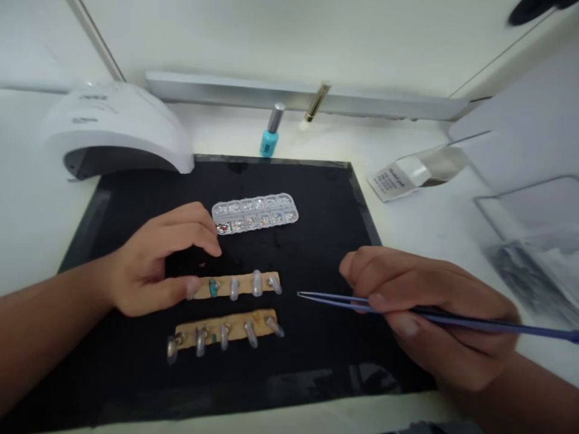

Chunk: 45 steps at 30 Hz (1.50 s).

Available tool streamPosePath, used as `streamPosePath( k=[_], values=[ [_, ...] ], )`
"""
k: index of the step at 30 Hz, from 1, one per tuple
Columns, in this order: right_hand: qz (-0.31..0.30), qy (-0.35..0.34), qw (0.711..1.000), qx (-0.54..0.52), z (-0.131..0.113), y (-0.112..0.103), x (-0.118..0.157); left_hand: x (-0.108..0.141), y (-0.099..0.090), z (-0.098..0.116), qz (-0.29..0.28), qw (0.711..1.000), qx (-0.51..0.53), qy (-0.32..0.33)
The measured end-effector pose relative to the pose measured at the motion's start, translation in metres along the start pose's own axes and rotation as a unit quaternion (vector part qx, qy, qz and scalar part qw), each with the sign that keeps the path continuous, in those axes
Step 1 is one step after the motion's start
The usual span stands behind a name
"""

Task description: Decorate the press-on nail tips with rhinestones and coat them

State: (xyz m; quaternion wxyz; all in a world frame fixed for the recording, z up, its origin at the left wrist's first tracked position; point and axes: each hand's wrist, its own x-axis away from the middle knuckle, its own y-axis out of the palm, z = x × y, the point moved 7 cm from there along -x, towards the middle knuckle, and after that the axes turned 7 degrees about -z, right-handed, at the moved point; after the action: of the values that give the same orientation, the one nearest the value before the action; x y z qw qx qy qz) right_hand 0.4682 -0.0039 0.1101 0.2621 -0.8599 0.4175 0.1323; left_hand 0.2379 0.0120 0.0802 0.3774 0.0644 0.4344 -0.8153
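Observation:
My right hand (438,307) pinches a pair of blue-purple tweezers (341,301) that points left over the black mat. The tweezer tips are close together, with a tiny speck at the end too small to name. Just left of them lies the upper tan strip (245,286), carrying several clear false nails (257,283) and one with green-teal decoration (213,287). The thumb of my left hand (158,259) rests on that strip's left end, hiding it, while the other fingers stay apart and curved above the mat. A lower tan strip (235,325) also bears several clear nails.
A clear divided case (256,214) of small rhinestones lies on the black mat (316,217). Behind it stand a turquoise polish bottle (269,140) and a gold-capped brush (318,102). A white nail lamp (122,120) is back left; an alcohol-pad box (398,181) sits right.

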Motion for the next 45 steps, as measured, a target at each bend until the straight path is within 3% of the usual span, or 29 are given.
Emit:
streamPosePath(
  k=[5, 9, 13, 27, 33, 45],
  values=[
    [-0.068, -0.04, 0.997, -0.004, -0.01, 0.021, -0.027, 0.001, 0.0, -0.002, 0.007, 0.998, 0.03, 0.048],
    [-0.079, -0.057, 0.995, -0.024, 0.003, 0.04, -0.048, -0.001, 0.0, -0.002, -0.002, 0.998, 0.037, 0.046],
    [-0.085, -0.043, 0.995, -0.028, 0.02, 0.049, -0.051, -0.003, 0.003, -0.002, -0.032, 0.998, 0.043, 0.035],
    [-0.119, -0.041, 0.991, 0.046, 0.026, 0.045, -0.033, -0.008, 0.008, 0.003, -0.064, 0.996, 0.052, 0.017],
    [-0.129, -0.053, 0.989, 0.04, 0.025, 0.044, -0.032, -0.004, 0.008, 0.001, -0.051, 0.996, 0.066, 0.022],
    [-0.139, -0.068, 0.985, 0.076, 0.026, 0.045, -0.034, -0.005, 0.013, 0.003, -0.084, 0.994, 0.07, 0.006]
  ],
)
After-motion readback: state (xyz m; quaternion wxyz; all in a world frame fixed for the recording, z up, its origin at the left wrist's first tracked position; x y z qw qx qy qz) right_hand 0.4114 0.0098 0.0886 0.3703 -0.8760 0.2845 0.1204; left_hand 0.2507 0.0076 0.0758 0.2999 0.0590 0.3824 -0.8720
